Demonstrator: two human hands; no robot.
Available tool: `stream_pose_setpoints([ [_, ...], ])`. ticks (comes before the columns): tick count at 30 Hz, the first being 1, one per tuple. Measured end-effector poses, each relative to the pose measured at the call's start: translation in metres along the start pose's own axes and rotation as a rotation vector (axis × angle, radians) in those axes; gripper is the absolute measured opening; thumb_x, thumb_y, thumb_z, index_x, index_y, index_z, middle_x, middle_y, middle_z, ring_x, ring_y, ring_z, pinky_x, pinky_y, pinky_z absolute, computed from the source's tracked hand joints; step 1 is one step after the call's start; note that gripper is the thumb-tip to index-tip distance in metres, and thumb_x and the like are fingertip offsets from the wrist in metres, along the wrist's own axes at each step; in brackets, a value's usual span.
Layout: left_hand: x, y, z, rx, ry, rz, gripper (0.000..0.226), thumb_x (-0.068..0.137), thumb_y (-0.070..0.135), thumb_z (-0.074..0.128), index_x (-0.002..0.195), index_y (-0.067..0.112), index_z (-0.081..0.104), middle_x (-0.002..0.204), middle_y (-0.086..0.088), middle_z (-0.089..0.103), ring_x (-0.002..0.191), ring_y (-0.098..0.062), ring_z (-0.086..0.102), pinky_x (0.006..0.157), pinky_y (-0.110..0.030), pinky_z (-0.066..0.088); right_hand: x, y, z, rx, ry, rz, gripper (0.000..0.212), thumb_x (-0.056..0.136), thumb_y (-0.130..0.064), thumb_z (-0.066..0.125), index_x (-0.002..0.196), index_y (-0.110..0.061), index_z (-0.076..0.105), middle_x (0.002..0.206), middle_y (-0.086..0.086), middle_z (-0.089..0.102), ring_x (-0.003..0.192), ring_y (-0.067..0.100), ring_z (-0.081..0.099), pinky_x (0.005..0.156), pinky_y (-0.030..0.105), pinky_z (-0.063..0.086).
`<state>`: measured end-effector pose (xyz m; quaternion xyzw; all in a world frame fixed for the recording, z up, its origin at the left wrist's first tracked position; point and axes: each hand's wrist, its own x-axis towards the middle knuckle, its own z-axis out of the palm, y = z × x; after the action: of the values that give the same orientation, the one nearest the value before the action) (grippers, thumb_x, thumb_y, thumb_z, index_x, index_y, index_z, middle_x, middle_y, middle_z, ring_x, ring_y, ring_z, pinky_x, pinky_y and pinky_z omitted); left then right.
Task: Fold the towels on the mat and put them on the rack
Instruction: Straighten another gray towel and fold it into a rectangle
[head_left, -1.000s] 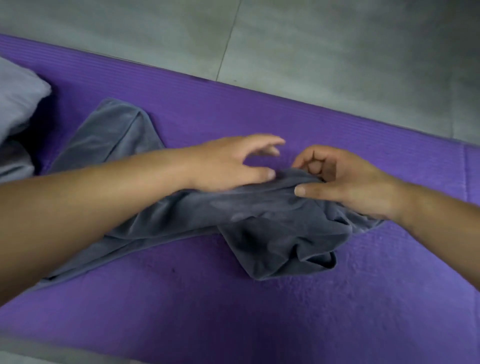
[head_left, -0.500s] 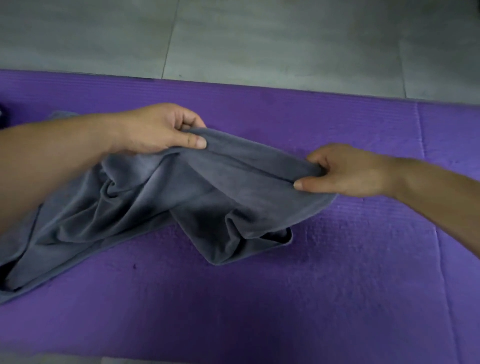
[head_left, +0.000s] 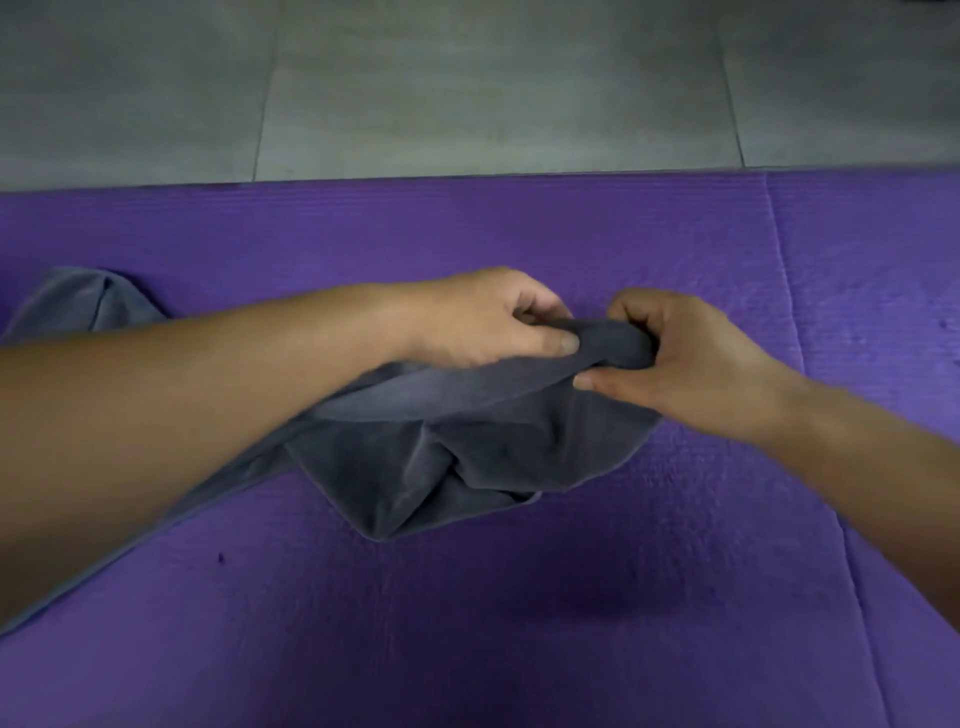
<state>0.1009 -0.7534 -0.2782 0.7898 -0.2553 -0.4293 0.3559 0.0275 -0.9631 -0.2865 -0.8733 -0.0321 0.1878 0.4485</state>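
Note:
A crumpled grey towel (head_left: 457, 457) lies on the purple mat (head_left: 519, 623), in the middle of the view. My left hand (head_left: 483, 322) pinches its upper edge between thumb and curled fingers. My right hand (head_left: 680, 358) grips the same edge just to the right, a short bunched stretch of cloth between the two hands. The towel's far end trails left under my left forearm, and a corner of it shows at the left edge. No rack is in view.
Grey tiled floor (head_left: 467, 88) lies beyond the mat's far edge. A seam (head_left: 784, 291) runs down the mat at the right, where another purple section adjoins it.
My hands, held wide apart on the towel's edge half a second ago, have come close together, and the lifted edge has bunched between them. The view has shifted right.

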Motion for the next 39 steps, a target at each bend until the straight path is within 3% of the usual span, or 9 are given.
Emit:
stream_pose_setpoints([
  [4, 0.005, -0.002, -0.012, -0.006, 0.03, -0.011, 0.01, 0.092, 0.029, 0.073, 0.092, 0.019, 0.072, 0.08, 0.006, 0.073, 0.073, -0.004, 0.064, 0.071, -0.028, 0.053, -0.012, 0.008, -0.012, -0.288, -0.095, 0.03, 0.031, 0.077, -0.052, 0.076, 0.077, -0.028, 0.056, 0.07, -0.015, 0.059, 0.062, 0.001, 0.054, 0.053, 0.017, 0.04],
  [8, 0.006, -0.013, -0.021, 0.059, 0.117, -0.053, 0.012, 0.093, 0.027, 0.072, 0.09, 0.018, 0.064, 0.09, -0.007, 0.074, 0.077, -0.015, 0.065, 0.077, -0.047, 0.056, -0.018, 0.019, -0.033, -0.702, -0.281, 0.184, 0.043, 0.082, -0.067, 0.062, 0.074, -0.026, 0.055, 0.076, -0.009, 0.058, 0.068, 0.004, 0.053, 0.057, 0.02, 0.037],
  [12, 0.003, -0.025, -0.028, -0.011, 0.333, -0.068, 0.015, 0.091, 0.025, 0.075, 0.087, 0.024, 0.061, 0.082, 0.001, 0.072, 0.072, -0.013, 0.063, 0.072, -0.042, 0.052, -0.033, 0.031, -0.072, -0.308, -0.301, 0.304, 0.047, 0.069, -0.068, 0.07, 0.083, -0.024, 0.071, 0.075, -0.01, 0.075, 0.07, 0.007, 0.071, 0.072, 0.031, 0.053],
  [17, 0.016, -0.02, -0.016, 0.174, 0.16, -0.173, 0.02, 0.089, 0.023, 0.075, 0.093, 0.028, 0.055, 0.086, 0.001, 0.073, 0.076, -0.02, 0.067, 0.078, -0.048, 0.057, -0.047, 0.068, -0.092, 0.656, -0.087, 0.214, 0.065, 0.057, -0.053, 0.093, 0.102, -0.014, 0.07, 0.093, 0.02, 0.072, 0.079, 0.025, 0.071, 0.065, 0.033, 0.059],
  [24, 0.053, 0.028, 0.013, -0.018, -0.054, -0.198, 0.054, 0.079, 0.062, 0.075, 0.125, 0.037, 0.063, 0.118, 0.01, 0.071, 0.109, -0.011, 0.068, 0.103, -0.037, 0.051, -0.056, 0.079, -0.109, 0.761, -0.038, 0.197, 0.028, 0.066, -0.026, 0.073, 0.093, -0.019, 0.079, 0.094, 0.01, 0.075, 0.079, 0.017, 0.073, 0.067, 0.027, 0.061],
  [30, 0.08, 0.025, 0.013, -0.138, 0.141, -0.255, 0.034, 0.095, 0.049, 0.063, 0.105, 0.02, 0.079, 0.099, 0.004, 0.079, 0.096, -0.015, 0.074, 0.095, -0.032, 0.056, -0.058, 0.092, -0.147, 0.475, 0.111, 0.283, 0.054, 0.063, -0.022, 0.082, 0.117, -0.025, 0.073, 0.103, 0.009, 0.077, 0.092, 0.02, 0.074, 0.082, 0.031, 0.059],
  [34, 0.093, 0.027, 0.011, 0.137, 0.225, -0.217, 0.012, 0.091, 0.036, 0.074, 0.094, 0.024, 0.073, 0.091, 0.01, 0.072, 0.087, -0.009, 0.067, 0.082, -0.026, 0.05, -0.058, 0.105, -0.145, -0.255, 0.11, 0.461, 0.011, 0.086, -0.032, 0.078, 0.083, -0.021, 0.074, 0.074, -0.001, 0.071, 0.072, 0.017, 0.065, 0.066, 0.03, 0.048],
  [36, 0.098, 0.028, 0.01, 0.126, 0.316, -0.198, 0.013, 0.088, 0.032, 0.077, 0.088, 0.025, 0.066, 0.085, 0.01, 0.066, 0.077, -0.009, 0.06, 0.075, -0.027, 0.047, -0.059, 0.11, -0.137, -0.265, 0.152, 0.5, 0.029, 0.093, -0.04, 0.068, 0.078, -0.016, 0.068, 0.074, 0.003, 0.066, 0.068, 0.018, 0.062, 0.06, 0.03, 0.046],
  [39, 0.101, 0.025, 0.009, 0.077, 0.353, -0.198, 0.017, 0.088, 0.029, 0.075, 0.085, 0.022, 0.06, 0.076, 0.006, 0.06, 0.069, -0.012, 0.053, 0.07, -0.029, 0.043, -0.059, 0.121, -0.13, 0.001, 0.287, 0.419, 0.032, 0.099, -0.046, 0.057, 0.089, -0.016, 0.061, 0.09, 0.006, 0.07, 0.086, 0.023, 0.07, 0.076, 0.04, 0.059],
])
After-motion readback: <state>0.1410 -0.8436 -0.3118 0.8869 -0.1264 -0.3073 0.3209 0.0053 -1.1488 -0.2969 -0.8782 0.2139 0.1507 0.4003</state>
